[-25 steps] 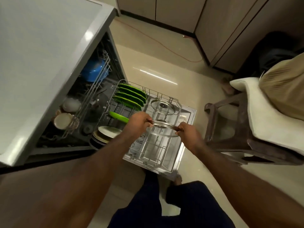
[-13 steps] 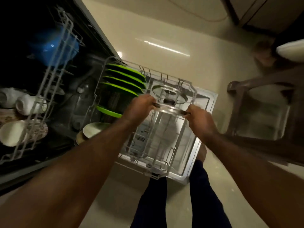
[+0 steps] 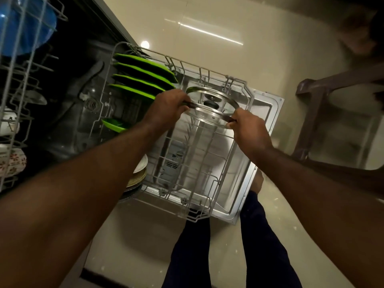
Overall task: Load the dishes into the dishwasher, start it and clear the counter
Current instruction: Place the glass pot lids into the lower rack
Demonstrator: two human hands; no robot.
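I hold a shiny steel pot by its two dark side handles, my left hand gripping one and my right hand the other. The pot hangs, mouth toward me, over the pulled-out lower rack of the open dishwasher, above its bare right half. Just behind the pot a glass lid with a black knob stands on edge at the rack's far side. Several green plates stand in the rack's left rows.
Pale plates lie stacked at the rack's near left. The upper rack at far left holds a blue bowl and cups. The open door lies under the rack. A plastic stool stands right of it.
My head has dropped closer to the dishwasher. Both hands have carried the pot down and a little farther out over the lower rack, up near the glass lid.
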